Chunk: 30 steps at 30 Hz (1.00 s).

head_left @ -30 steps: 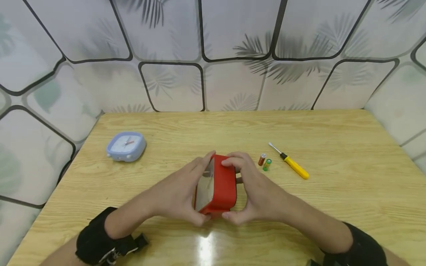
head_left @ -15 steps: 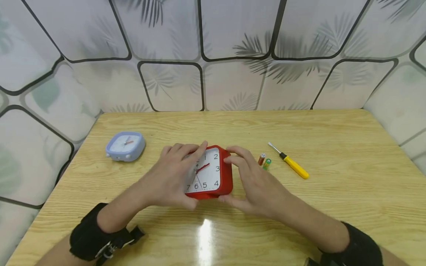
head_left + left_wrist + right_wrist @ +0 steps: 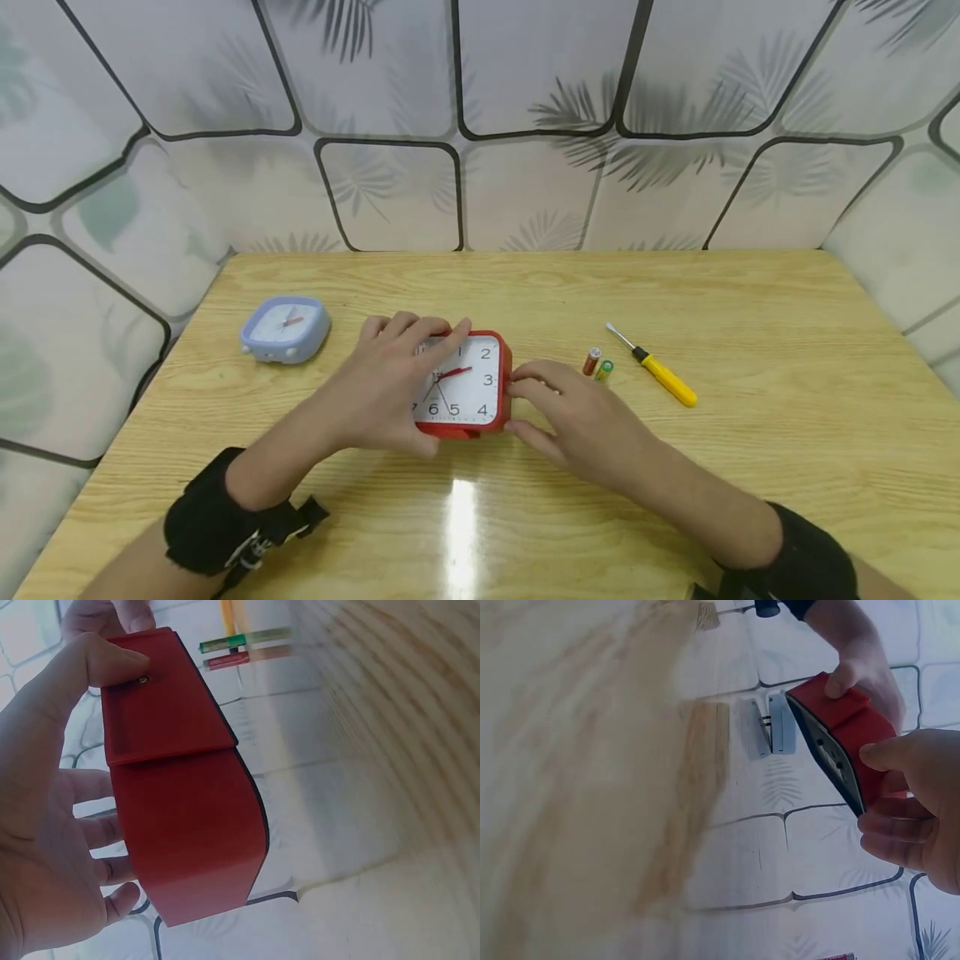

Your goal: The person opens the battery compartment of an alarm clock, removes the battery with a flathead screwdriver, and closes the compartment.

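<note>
A red square alarm clock (image 3: 471,392) with a white dial faces up toward the head camera, tilted. My left hand (image 3: 382,387) grips it from the left, fingers over the top edge and thumb under the bottom, covering the dial's left part. My right hand (image 3: 581,425) holds the clock's right side, with thumb and fingertips at that edge. In the left wrist view the left thumb presses the red underside (image 3: 187,825). The right wrist view shows the clock's dark back (image 3: 825,750) raised above the table and the right thumb on its red casing.
A light blue alarm clock (image 3: 285,329) lies at the back left. Right of the hands stand two small batteries, one reddish brown (image 3: 592,361) and one green (image 3: 604,372). Beyond them lies a yellow-handled screwdriver (image 3: 663,375). The wooden table (image 3: 780,350) meets patterned walls behind.
The red clock has turned from side-on, so its dial now faces up at the head camera. It has shifted slightly left, and my right fingers have moved down its right side.
</note>
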Each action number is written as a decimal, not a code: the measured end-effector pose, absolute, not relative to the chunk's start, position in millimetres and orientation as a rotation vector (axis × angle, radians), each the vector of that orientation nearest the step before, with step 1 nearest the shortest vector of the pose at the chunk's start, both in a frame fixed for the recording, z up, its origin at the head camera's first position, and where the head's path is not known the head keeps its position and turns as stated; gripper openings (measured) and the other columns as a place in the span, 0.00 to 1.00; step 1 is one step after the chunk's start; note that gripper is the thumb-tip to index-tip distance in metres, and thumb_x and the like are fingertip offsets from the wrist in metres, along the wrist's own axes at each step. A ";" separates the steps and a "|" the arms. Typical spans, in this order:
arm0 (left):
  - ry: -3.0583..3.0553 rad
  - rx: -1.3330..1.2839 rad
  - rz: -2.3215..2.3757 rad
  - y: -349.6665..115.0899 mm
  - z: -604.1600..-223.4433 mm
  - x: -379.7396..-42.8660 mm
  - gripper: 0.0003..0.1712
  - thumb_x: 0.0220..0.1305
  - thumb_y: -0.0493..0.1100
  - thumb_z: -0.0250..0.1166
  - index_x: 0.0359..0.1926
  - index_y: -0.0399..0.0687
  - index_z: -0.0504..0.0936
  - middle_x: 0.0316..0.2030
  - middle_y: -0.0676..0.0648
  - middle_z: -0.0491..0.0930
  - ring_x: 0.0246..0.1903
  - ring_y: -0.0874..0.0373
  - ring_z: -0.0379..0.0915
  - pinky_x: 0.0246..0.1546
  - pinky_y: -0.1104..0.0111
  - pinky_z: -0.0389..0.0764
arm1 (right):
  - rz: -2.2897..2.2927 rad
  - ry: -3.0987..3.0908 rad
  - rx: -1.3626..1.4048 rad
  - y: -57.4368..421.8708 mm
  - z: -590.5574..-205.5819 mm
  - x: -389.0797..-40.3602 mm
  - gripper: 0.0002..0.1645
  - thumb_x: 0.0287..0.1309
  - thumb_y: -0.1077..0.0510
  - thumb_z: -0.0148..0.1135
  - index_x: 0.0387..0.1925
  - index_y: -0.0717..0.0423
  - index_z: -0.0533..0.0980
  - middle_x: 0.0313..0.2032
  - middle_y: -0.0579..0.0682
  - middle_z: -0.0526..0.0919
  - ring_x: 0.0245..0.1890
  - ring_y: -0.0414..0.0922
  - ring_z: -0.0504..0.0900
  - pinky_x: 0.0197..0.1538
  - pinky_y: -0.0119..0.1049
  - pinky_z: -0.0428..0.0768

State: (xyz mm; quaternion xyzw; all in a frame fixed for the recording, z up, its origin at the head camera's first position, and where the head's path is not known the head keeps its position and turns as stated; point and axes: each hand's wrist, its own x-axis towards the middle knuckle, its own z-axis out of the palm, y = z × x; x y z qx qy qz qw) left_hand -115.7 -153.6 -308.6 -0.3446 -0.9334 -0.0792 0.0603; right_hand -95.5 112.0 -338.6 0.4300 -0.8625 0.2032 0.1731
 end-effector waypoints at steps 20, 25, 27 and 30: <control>-3.019 -1.041 -0.207 -178.8 -320.1 -163.4 0.66 0.33 0.58 0.73 0.76 0.42 0.59 0.64 0.40 0.70 0.60 0.44 0.66 0.57 0.54 0.75 | 0.514 -2.367 1.518 115.1 -346.9 -96.7 0.07 0.54 0.63 0.73 0.36 0.52 0.86 0.34 0.42 0.85 0.36 0.36 0.82 0.43 0.26 0.81; -3.063 -1.035 -0.175 -187.4 -322.4 -175.9 0.66 0.34 0.58 0.74 0.76 0.41 0.59 0.64 0.38 0.71 0.60 0.42 0.66 0.57 0.53 0.75 | 0.512 -2.396 1.490 116.4 -347.2 -97.9 0.07 0.55 0.63 0.72 0.37 0.53 0.86 0.34 0.42 0.86 0.36 0.36 0.83 0.43 0.26 0.82; -3.081 -1.030 -0.160 -190.1 -322.4 -180.0 0.65 0.35 0.58 0.73 0.76 0.41 0.59 0.64 0.38 0.71 0.60 0.42 0.66 0.56 0.53 0.76 | 0.514 -2.411 1.478 116.9 -346.9 -98.5 0.07 0.55 0.63 0.72 0.37 0.54 0.86 0.34 0.42 0.86 0.36 0.36 0.83 0.43 0.27 0.82; -3.106 -1.016 -0.142 -194.3 -322.1 -185.9 0.65 0.35 0.56 0.73 0.76 0.41 0.59 0.65 0.38 0.70 0.60 0.42 0.65 0.55 0.53 0.76 | 0.512 -2.433 1.464 117.4 -346.6 -99.7 0.06 0.55 0.63 0.72 0.37 0.54 0.86 0.33 0.43 0.87 0.35 0.37 0.84 0.42 0.27 0.82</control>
